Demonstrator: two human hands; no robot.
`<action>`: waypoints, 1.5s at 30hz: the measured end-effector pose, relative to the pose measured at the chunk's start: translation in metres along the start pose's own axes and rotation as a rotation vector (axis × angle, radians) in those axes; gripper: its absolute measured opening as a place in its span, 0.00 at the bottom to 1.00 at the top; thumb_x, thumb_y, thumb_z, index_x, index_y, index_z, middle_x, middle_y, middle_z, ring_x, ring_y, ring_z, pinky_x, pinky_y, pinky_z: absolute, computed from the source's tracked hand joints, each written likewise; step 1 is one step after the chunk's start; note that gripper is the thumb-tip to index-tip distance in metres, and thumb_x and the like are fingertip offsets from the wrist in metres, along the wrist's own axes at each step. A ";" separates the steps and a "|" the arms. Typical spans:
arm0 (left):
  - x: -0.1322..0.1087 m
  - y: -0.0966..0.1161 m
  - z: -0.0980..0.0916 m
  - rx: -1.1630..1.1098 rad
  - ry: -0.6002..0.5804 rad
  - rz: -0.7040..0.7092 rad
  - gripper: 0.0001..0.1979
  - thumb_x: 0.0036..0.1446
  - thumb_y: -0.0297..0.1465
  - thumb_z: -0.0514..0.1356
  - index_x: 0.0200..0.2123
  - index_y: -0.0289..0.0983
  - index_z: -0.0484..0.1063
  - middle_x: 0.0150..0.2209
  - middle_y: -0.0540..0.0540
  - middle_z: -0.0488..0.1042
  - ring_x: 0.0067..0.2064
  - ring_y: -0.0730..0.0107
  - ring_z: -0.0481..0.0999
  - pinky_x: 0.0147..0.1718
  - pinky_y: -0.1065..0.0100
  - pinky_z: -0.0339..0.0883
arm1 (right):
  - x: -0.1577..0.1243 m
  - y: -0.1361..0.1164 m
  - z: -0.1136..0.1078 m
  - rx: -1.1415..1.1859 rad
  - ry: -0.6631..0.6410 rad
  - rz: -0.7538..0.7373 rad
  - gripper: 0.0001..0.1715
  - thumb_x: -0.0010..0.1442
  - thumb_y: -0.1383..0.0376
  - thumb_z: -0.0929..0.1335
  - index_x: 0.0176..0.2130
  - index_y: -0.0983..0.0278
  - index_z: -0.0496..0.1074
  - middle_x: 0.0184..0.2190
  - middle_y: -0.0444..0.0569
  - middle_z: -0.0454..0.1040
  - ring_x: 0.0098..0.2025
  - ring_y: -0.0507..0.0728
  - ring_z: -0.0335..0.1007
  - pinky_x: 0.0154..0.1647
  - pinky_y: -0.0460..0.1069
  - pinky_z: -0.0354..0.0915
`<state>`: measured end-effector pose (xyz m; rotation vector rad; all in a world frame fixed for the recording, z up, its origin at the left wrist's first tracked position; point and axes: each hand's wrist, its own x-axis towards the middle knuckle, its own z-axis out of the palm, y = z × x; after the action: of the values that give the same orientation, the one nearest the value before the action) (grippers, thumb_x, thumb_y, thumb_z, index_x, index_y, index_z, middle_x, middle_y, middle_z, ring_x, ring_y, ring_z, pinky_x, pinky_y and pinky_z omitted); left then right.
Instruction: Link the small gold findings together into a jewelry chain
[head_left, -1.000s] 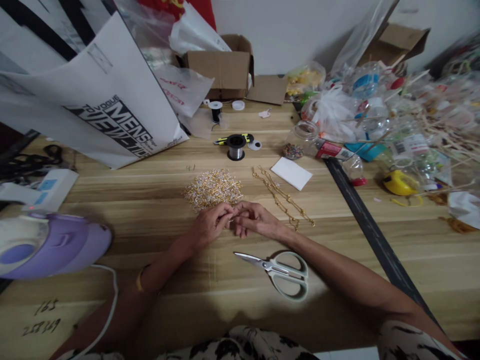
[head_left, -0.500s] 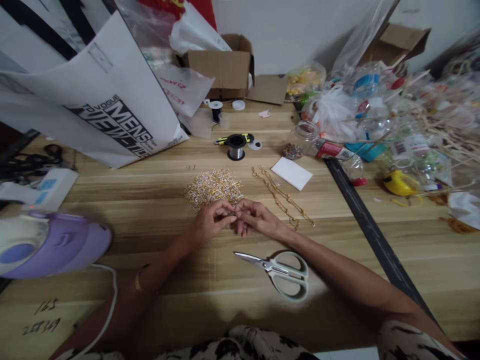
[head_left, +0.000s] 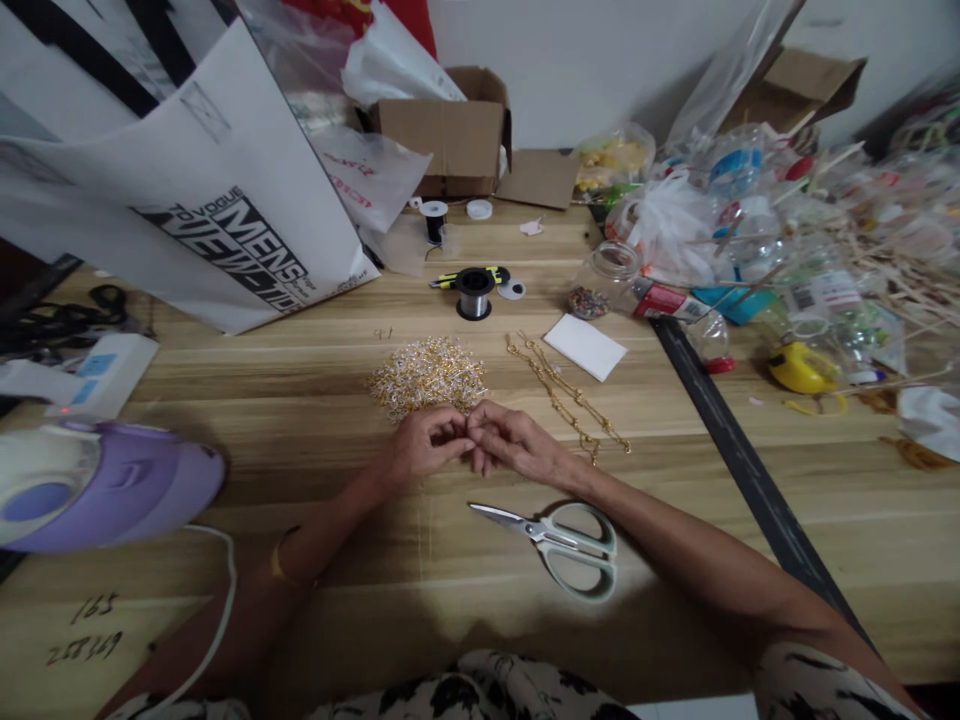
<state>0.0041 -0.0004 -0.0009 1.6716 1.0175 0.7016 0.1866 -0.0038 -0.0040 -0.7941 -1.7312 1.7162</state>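
Observation:
My left hand (head_left: 431,440) and my right hand (head_left: 514,440) meet fingertip to fingertip over the table, both closed in a pinch. Whatever lies between the fingers is too small and hidden to name. Just beyond them is a heap of small gold and silver bead pieces (head_left: 427,372). Gold beaded chains (head_left: 564,392) lie to the right of the heap, past my right hand. Closer to me, scissors (head_left: 562,545) with pale green handles rest on the wood, blades pointing left.
Behind the heap stands a wire spool (head_left: 474,296). A white card (head_left: 585,347) and a jar of colored beads (head_left: 600,285) are at right, near piled plastic bottles (head_left: 757,225). A purple and white appliance (head_left: 127,485) sits at left, below a large paper bag (head_left: 225,200).
Both hands stay together in nearly the same spot. The left fingers have shifted slightly against the right ones; the view has moved a little.

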 end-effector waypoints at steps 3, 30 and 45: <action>0.000 0.002 0.001 -0.133 -0.066 0.002 0.06 0.52 0.30 0.60 0.27 0.32 0.68 0.25 0.46 0.73 0.29 0.70 0.75 0.31 0.69 0.68 | -0.002 -0.002 0.001 -0.076 -0.009 -0.031 0.15 0.64 0.54 0.59 0.37 0.64 0.60 0.24 0.44 0.70 0.24 0.49 0.68 0.27 0.44 0.67; -0.001 -0.002 -0.007 0.217 0.010 -0.058 0.06 0.48 0.27 0.58 0.30 0.32 0.74 0.23 0.48 0.74 0.24 0.75 0.71 0.24 0.75 0.65 | 0.004 -0.004 -0.004 0.007 0.262 0.017 0.18 0.59 0.53 0.64 0.32 0.66 0.65 0.21 0.43 0.68 0.21 0.48 0.63 0.20 0.42 0.60; -0.001 -0.003 -0.005 0.359 -0.023 -0.043 0.07 0.49 0.26 0.57 0.29 0.32 0.75 0.22 0.49 0.74 0.23 0.77 0.68 0.23 0.77 0.59 | 0.007 0.001 -0.011 0.225 0.318 -0.037 0.17 0.57 0.53 0.66 0.33 0.65 0.64 0.26 0.45 0.74 0.24 0.49 0.70 0.22 0.42 0.65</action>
<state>-0.0012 0.0016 -0.0021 1.9527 1.2117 0.4890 0.1908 0.0087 -0.0050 -0.8719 -1.3086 1.6225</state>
